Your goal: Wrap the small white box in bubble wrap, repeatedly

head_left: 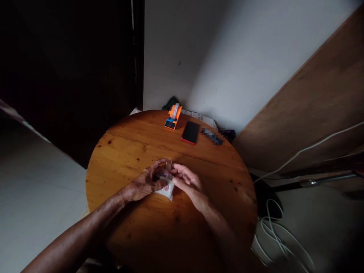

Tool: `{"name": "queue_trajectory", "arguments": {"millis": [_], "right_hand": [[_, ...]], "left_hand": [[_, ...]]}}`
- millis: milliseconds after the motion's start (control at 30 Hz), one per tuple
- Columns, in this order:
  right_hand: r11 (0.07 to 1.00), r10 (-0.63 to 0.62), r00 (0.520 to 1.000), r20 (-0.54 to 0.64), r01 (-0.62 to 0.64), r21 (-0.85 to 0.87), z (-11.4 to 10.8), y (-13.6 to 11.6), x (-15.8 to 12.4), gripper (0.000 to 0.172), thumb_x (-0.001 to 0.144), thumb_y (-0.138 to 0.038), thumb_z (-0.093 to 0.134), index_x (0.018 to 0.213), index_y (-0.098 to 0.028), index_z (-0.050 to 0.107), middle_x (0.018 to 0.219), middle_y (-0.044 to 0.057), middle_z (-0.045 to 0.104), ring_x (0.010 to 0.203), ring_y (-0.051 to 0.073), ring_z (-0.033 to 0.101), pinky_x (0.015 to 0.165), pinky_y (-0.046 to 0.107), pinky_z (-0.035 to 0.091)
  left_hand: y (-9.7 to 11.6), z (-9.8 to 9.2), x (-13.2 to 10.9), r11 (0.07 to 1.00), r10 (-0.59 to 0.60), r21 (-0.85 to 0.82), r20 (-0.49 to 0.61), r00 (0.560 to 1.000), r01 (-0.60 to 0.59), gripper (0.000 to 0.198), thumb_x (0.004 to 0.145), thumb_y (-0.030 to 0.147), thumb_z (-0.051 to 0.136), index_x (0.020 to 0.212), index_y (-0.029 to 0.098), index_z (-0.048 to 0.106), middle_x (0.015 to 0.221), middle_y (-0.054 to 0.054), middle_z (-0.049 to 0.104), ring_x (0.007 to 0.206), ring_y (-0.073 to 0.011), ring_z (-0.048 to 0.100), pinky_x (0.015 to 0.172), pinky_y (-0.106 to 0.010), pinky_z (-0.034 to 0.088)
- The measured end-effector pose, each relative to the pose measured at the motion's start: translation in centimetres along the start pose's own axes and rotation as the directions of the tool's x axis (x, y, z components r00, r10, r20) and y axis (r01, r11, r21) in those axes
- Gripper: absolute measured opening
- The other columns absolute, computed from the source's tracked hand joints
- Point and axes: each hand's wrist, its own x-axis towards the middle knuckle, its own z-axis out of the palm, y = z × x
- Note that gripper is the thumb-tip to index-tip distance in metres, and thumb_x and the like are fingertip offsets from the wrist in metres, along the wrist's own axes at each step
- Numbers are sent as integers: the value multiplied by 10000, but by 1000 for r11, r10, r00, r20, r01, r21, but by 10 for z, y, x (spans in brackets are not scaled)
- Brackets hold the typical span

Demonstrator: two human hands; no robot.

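Note:
My left hand (145, 184) is closed round the left side of a small clear plastic bag, its thumb lying across the front. White grains or beads fill the lower part of the bag (166, 192), and a pinkish patch shows near the thumb. At the bag's upper right, my right hand (189, 184) has its thumb and curled fingers on the edge. Between the fingertips of both hands stands a short, pale brownish strip (168, 165) that looks like tape. Fingers cover much of the bag's upper part.
The round wooden table (125, 151) bears an orange tape dispenser (174, 115), a phone with a red case (190, 132) and a dark blurred-out object (212, 136) towards the wall. White cables (273, 223) lie on the floor at right, near a metal pole (309, 183).

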Motion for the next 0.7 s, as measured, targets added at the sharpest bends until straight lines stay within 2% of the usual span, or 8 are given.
{"name": "queue_trajectory", "arguments": {"millis": [100,200,267,367,533,700], "right_hand": [[1000,13,999,-29,-13,8,6,-1,4,373,834,-419,644,1148,-221,634,1006,55,674,909,187,638,816,331,515],[999,-18,999,-46,16,-41,12,-3,6,285,847,-429,631,1036,-218,665,882,27,669,795,168,620,717,293,499],[993,-72,995,-75,65,-94,15,-4,7,218,864,-419,606,927,-216,656,805,8,639,721,151,584,668,271,472],[967,-177,977,-116,151,-204,18,-6,6,204,893,-395,557,802,-217,595,736,-9,579,673,140,536,631,252,433],[920,-248,962,-112,197,-339,19,-8,-1,195,932,-345,501,813,-221,594,737,-12,586,675,138,537,622,240,413],[846,-305,950,-66,239,-477,17,-10,-8,212,963,-339,455,904,-241,634,804,16,653,741,162,596,680,257,461]], "left_hand": [[1,1,0,1000,-7,11,2,1000,7,838,740,329,799,1447,211,364,1179,-126,627,968,-208,585,839,-333,446],[-1,0,-1,1000,2,5,12,1000,-2,856,741,320,794,1460,201,344,1210,-141,617,995,-218,583,859,-345,442],[-3,-1,-1,1000,6,-5,17,1000,-6,872,748,315,787,1474,193,320,1236,-151,608,1012,-224,585,871,-355,442],[-5,-1,-1,1000,8,-12,24,1000,-8,874,756,322,780,1479,187,307,1265,-159,596,1027,-228,587,892,-366,442],[-2,-1,-2,1000,-4,15,1,1000,4,832,767,332,771,1469,193,346,1263,-157,591,1038,-236,582,881,-370,451],[-2,-3,-2,995,-14,99,-16,1000,16,781,797,337,753,1465,191,375,1224,-148,616,1011,-235,589,872,-373,456]]}}
